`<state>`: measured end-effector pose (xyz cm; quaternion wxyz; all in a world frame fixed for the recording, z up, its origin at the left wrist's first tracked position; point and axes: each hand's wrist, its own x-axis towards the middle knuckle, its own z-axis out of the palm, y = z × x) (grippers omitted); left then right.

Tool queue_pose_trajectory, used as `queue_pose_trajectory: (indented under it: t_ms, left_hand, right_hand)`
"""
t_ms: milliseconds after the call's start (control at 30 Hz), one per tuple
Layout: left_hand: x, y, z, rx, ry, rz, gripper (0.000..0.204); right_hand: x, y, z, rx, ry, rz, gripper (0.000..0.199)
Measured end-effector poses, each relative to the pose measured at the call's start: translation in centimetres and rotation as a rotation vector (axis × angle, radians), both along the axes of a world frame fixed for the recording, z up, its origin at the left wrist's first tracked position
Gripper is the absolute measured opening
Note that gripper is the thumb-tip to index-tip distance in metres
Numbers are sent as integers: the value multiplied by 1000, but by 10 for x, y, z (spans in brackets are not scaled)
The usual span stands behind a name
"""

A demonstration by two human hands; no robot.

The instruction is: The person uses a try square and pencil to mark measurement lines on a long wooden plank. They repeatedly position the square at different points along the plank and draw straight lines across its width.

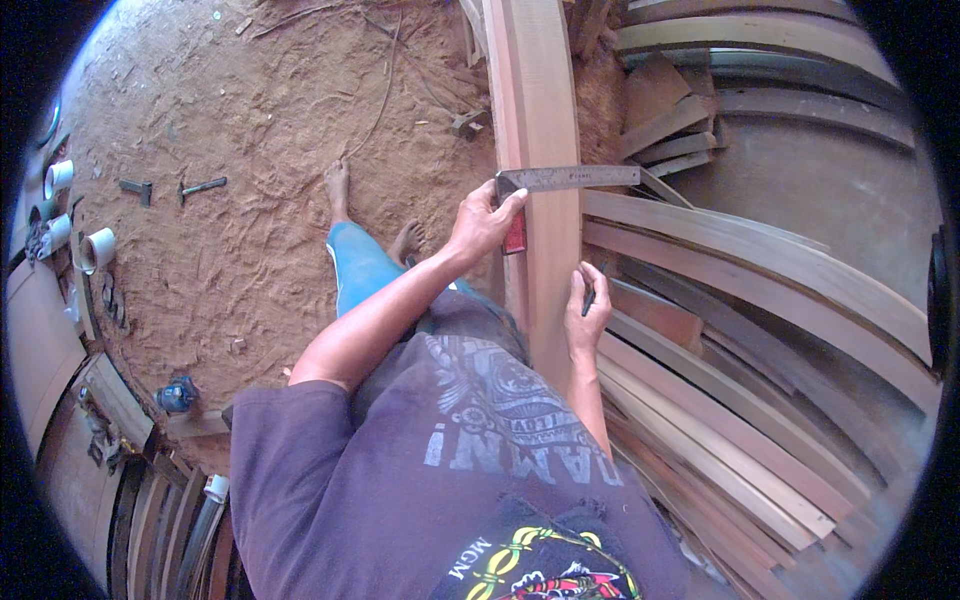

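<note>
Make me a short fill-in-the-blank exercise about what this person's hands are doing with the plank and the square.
1. The left hand presses a metal ____ against the long plank.
2. The right hand holds a dark ____ beside the plank.
3. The blade of the square lies ____ the plank's top face.
4. The person's feet are ____, standing in sawdust.

Missing words: square; pencil; across; bare

The plank (540,110) is bare reddish wood, planed smooth and matt, and the try square (560,185) on it has a dull grey metal blade with a red stock, plastic or painted wood, hard to tell. Ground (250,200) is rough sawdust, and the stacked boards (740,340) look unfinished, dusty wood.
</note>
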<state>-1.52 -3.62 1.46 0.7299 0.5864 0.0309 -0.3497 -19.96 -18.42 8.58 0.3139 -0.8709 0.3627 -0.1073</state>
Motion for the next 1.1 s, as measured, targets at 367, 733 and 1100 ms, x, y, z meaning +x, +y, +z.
queue_pose_trajectory:
  t_ms: [367,733,1100]
  left_hand:
    - [0,0,4,95,-28,-1,37]
    - [-1,-2,3,67,-15,21,33]
    - [0,-4,4,88,-28,42,35]
  right_hand:
    - [41,2,14,60,-81,-18,25]
    - [101,5,47,265,-191,29,46]
    - [140,0,49,442,-247,42,31]
